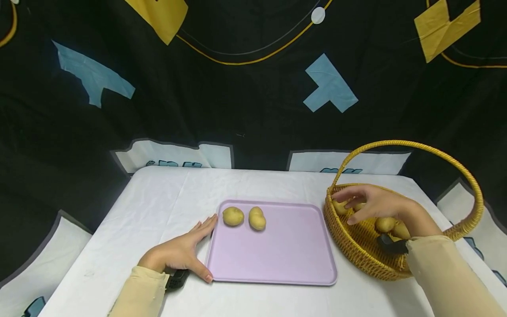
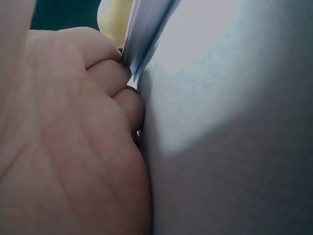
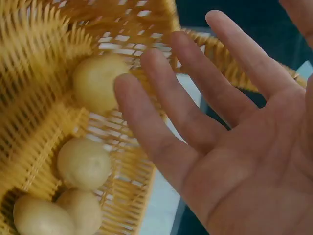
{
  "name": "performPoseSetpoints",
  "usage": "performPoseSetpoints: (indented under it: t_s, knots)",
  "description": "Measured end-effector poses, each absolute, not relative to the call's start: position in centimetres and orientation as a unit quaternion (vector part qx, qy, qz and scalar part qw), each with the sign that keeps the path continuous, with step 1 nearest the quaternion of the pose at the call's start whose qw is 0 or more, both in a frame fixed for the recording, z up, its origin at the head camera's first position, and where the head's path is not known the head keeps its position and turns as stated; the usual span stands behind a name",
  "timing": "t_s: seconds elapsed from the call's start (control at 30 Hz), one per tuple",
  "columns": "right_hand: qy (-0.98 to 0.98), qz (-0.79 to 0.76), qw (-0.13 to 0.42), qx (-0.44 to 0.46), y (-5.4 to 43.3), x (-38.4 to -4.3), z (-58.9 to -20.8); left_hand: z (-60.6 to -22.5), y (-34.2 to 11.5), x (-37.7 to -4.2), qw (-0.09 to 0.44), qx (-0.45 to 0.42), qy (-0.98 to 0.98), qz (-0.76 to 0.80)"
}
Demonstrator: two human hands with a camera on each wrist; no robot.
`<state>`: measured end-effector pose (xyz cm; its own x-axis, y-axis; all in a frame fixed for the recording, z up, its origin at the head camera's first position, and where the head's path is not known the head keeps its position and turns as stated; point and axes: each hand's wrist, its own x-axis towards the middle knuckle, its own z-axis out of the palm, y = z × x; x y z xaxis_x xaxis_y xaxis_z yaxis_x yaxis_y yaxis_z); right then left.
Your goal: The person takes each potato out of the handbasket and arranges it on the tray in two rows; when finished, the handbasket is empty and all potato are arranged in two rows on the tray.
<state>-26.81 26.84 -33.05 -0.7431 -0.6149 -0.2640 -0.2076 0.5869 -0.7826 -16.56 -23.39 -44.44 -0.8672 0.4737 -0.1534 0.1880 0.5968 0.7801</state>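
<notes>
A lilac tray [image 1: 293, 246] lies on the white table with two potatoes, one rounder potato [image 1: 233, 216] and one knobbly potato [image 1: 257, 219], near its far left corner. My left hand [image 1: 182, 248] rests at the tray's left edge, thumb and fingers spread along the rim; the left wrist view shows its fingers against the tray's side. Over the wicker basket [image 1: 352, 246] at the right, my right hand [image 1: 376, 204] hovers with fingers apart, holding nothing. Several potatoes lie inside the basket, among them a potato [image 3: 84, 163] below the fingers in the right wrist view.
The basket's tall arched handle [image 1: 412, 143] rises above my right forearm. A white cloth [image 1: 186, 189] covers the table. Behind it hangs a black curtain [image 1: 222, 110] with blue and yellow shapes.
</notes>
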Motion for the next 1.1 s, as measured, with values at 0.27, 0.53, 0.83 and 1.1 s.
performPoseSetpoints:
  t_s: [0.27,0.53,0.83,1.1]
  knots:
    - [0.89,-0.33,0.227,-0.219,26.7,-28.3,-34.4,-44.4,-23.5,-16.6,0.173,0.19,0.879,0.403]
    - [0.914,-0.289,0.192,-0.209,26.1,-29.4,-36.0,-44.4,-23.5,-16.6,0.176,0.187,0.877,0.405]
    - [0.924,-0.279,0.178,-0.191,25.7,-29.8,-37.1,-44.5,-23.5,-16.6,0.176,0.184,0.876,0.409]
    - [0.921,-0.285,0.208,-0.165,25.5,-29.8,-37.8,-44.5,-23.5,-16.5,0.178,0.182,0.876,0.41]
